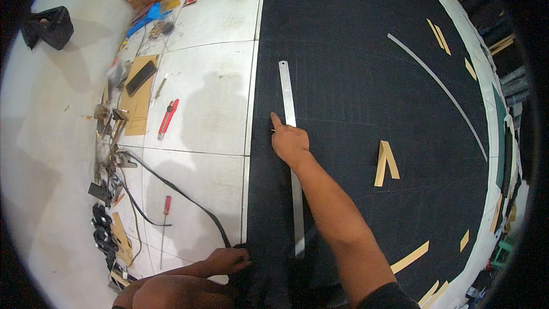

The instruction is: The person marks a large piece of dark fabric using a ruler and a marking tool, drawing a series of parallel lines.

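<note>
A large black cloth (337, 80) with faint pale lines lies spread on the tiled floor. Lengthwise near its left edge runs a long metal ruler (297, 212). My right hand (291, 143) rests over the ruler's middle, index finger stretched forward onto the cloth and the other fingers curled. A small pale tip shows beside that finger; what it belongs to is hidden. Down at the cloth's near left edge, my left hand (229, 260) is closed with curled fingers. Whatever it may hold cannot be made out. My bent knee (171, 293) is beside it.
Left on the tiles lie a red utility knife (168, 119), a red-handled screwdriver (165, 223), a black cable (177, 190), a phone (141, 78) on cardboard and cluttered tools. Folded tan strips (386, 163) and a curved pale strip (440, 83) lie on the cloth.
</note>
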A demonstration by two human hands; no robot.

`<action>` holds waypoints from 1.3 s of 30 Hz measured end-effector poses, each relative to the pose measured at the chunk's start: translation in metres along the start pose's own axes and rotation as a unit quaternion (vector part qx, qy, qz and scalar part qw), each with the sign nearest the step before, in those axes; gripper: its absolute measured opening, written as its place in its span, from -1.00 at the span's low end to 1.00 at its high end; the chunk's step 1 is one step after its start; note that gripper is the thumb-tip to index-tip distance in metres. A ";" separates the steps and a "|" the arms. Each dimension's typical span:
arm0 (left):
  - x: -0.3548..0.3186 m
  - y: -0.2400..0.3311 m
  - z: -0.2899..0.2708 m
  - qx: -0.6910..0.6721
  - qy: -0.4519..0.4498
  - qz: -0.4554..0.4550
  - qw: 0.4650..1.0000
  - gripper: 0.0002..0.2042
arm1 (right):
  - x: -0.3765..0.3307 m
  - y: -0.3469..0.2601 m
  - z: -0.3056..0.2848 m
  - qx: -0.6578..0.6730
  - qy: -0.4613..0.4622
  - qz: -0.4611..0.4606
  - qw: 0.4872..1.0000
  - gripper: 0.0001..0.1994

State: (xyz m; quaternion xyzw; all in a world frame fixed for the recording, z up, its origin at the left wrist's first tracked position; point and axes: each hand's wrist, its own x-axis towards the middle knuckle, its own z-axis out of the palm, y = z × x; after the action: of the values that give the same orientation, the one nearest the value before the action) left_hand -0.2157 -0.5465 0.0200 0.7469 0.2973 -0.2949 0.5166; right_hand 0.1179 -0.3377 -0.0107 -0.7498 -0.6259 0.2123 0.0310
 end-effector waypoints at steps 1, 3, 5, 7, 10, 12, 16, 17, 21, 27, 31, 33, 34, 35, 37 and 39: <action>-0.001 0.001 -0.002 -0.005 0.002 0.000 1.000 -0.65 | 0.001 -0.002 0.001 0.000 0.002 0.001 1.000 -0.43; -0.002 0.000 -0.001 -0.010 0.010 0.003 1.000 -0.65 | 0.003 -0.006 0.003 0.001 0.007 0.003 1.000 -0.43; -0.003 -0.001 0.000 -0.008 0.022 0.007 1.000 -0.66 | 0.007 -0.015 -0.002 0.010 0.004 0.003 1.000 -0.43; -0.002 0.000 -0.003 -0.004 -0.003 -0.011 1.000 -0.66 | 0.007 -0.026 -0.008 0.018 -0.008 0.001 1.000 -0.42; 0.000 0.004 -0.007 0.004 -0.018 -0.021 1.000 -0.64 | 0.005 -0.037 -0.011 0.031 -0.033 -0.002 0.999 -0.41; 0.006 0.009 -0.009 0.022 -0.024 -0.012 0.999 -0.62 | 0.007 -0.027 -0.002 0.043 -0.039 0.002 0.998 -0.40; 0.007 0.014 -0.019 0.048 -0.059 -0.023 0.997 -0.55 | -0.015 -0.028 -0.016 0.137 0.025 0.020 0.990 -0.47; 0.009 0.014 -0.023 0.049 -0.074 -0.028 0.996 -0.53 | -0.028 -0.024 -0.031 0.181 0.015 0.050 0.982 -0.51; 0.032 0.032 -0.058 0.070 -0.199 -0.029 0.977 -0.44 | -0.078 0.047 -0.029 0.224 0.212 0.090 0.947 -0.65; 0.081 0.059 -0.142 0.013 0.174 0.099 0.980 -0.50 | -0.124 0.126 -0.095 0.018 0.407 0.150 0.901 -0.64; 0.127 0.088 -0.194 0.166 0.308 0.084 0.933 -0.11 | -0.130 0.193 -0.102 -0.016 0.300 0.358 0.884 -0.52; 0.151 0.084 -0.205 0.232 0.350 0.084 0.904 0.07 | -0.141 0.208 -0.095 0.037 0.120 0.443 0.888 -0.48; 0.164 0.091 -0.208 0.263 0.322 0.063 0.907 0.14 | -0.149 0.216 -0.083 0.063 0.109 0.432 0.893 -0.49; 0.173 0.098 -0.212 0.294 0.295 0.040 0.908 0.21 | -0.156 0.220 -0.070 0.089 0.100 0.419 0.898 -0.50; 0.188 0.097 -0.212 0.299 0.267 0.020 0.916 0.32 | -0.171 0.222 -0.041 0.111 0.134 0.382 0.908 -0.53; 0.192 0.106 -0.212 0.300 0.279 0.048 0.911 0.32 | -0.186 0.216 -0.017 0.095 0.219 0.337 0.911 -0.57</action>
State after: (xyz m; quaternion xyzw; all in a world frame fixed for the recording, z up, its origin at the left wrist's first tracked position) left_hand 0.0161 -0.3493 0.0018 0.9321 0.2902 -0.1245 0.1774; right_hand 0.3004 -0.5577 -0.0106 -0.9375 -0.2903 0.0991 0.1644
